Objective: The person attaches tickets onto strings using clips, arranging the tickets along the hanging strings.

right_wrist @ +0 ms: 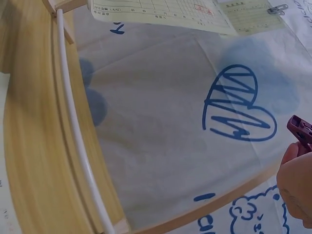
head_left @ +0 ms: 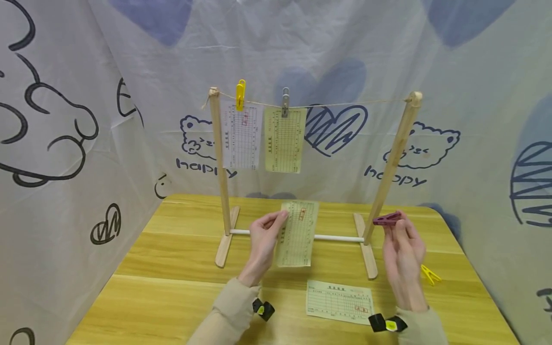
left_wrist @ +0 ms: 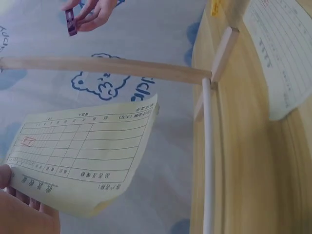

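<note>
My left hand (head_left: 265, 242) pinches a pale yellow-green receipt slip (head_left: 297, 235) by its left edge, holding it upright above the table; the left wrist view shows the slip's (left_wrist: 83, 151) printed grid and red stamp. My right hand (head_left: 403, 249) grips a dark purple clothespin (head_left: 387, 219) between thumb and fingers, beside the right post. Behind them a string (head_left: 345, 103) runs between two posts. On it hang a white slip (head_left: 241, 139) under a yellow clothespin (head_left: 240, 95) and a yellow-green slip (head_left: 284, 143) under a grey clothespin (head_left: 285, 102).
Another receipt slip (head_left: 339, 302) lies flat near the table's front. A yellow clothespin (head_left: 431, 274) lies right of my right hand. The rack's wooden posts (head_left: 392, 167) stand on flat feet joined by a white rod (head_left: 338, 238). A printed cloth (head_left: 267, 38) hangs behind the table (head_left: 172, 268).
</note>
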Action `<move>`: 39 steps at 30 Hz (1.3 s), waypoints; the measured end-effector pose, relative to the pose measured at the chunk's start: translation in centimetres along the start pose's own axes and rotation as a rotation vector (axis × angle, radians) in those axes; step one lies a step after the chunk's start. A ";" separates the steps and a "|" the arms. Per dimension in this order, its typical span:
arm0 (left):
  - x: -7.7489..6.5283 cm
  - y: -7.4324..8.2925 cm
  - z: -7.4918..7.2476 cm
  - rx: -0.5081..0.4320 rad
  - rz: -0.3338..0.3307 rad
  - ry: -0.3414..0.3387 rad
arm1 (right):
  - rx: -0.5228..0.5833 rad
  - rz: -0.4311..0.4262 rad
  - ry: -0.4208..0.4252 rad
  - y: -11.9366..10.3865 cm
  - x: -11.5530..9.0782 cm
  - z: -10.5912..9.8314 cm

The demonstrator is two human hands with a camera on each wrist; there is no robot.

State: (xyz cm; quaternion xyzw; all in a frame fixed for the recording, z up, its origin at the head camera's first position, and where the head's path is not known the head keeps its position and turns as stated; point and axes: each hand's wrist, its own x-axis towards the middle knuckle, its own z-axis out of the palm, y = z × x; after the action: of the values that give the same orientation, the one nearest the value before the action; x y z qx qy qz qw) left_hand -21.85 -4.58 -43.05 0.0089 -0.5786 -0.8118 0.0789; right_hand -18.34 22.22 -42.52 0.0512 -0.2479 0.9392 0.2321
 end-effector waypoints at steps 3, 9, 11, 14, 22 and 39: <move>0.0 0.3 0.4 -0.023 -0.003 -0.005 | 0.013 -0.013 -0.034 0.2 0.2 0.6; 0.0 0.8 1.2 -0.051 -0.027 -0.002 | 0.016 -0.003 -0.062 0.1 0.4 1.7; 0.1 1.0 1.4 -0.059 -0.031 -0.002 | 0.000 -0.002 -0.077 0.1 0.5 2.1; 0.2 1.2 1.7 -0.066 -0.034 -0.002 | -0.023 -0.009 -0.106 0.1 0.6 2.7; 0.2 2.0 2.7 -0.080 -0.048 -0.012 | -0.088 -0.023 -0.164 -0.2 0.9 4.1; 0.8 2.8 3.6 -0.178 -0.060 -0.026 | -0.195 -0.121 -0.367 0.0 2.3 7.4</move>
State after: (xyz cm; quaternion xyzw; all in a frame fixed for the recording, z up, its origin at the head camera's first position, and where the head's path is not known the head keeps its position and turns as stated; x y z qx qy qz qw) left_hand -22.72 -2.26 -39.15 0.0088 -0.5045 -0.8621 0.0476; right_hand -20.55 19.53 -35.59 0.2134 -0.3721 0.8701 0.2429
